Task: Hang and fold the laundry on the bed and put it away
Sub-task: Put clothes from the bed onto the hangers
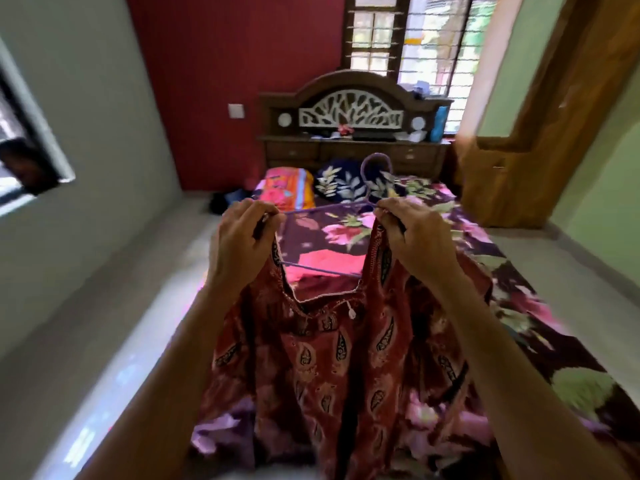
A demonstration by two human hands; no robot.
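- Holding your left hand [242,237] and right hand [412,233] raised side by side with their backs toward you, you have the fingers of each curled, pinching one shoulder of the dark red paisley-printed garment [329,358].
- The thin purple hanger [329,207] runs between your two hands with its ends at your fingertips. Its hook rises above your right hand and its lower bar crosses the open neckline.
- The garment hangs from your hands above the near end of the bed with the dark floral sheet [519,306]; its lower part drops out of view at the bottom.
- Past the neckline a pink cloth [329,258] lies on the sheet. At the far end a pink-and-orange pillow [289,188] and a dark blue leaf-print pillow [341,183] sit before the carved wooden headboard [349,109].
- A brown wooden wardrobe [519,150] stands just beside the bed's far right corner.
- Pale tiled floor [138,306] lies open along the bed's left side up to the grey wall [86,150]; a narrower strip shows on the right.
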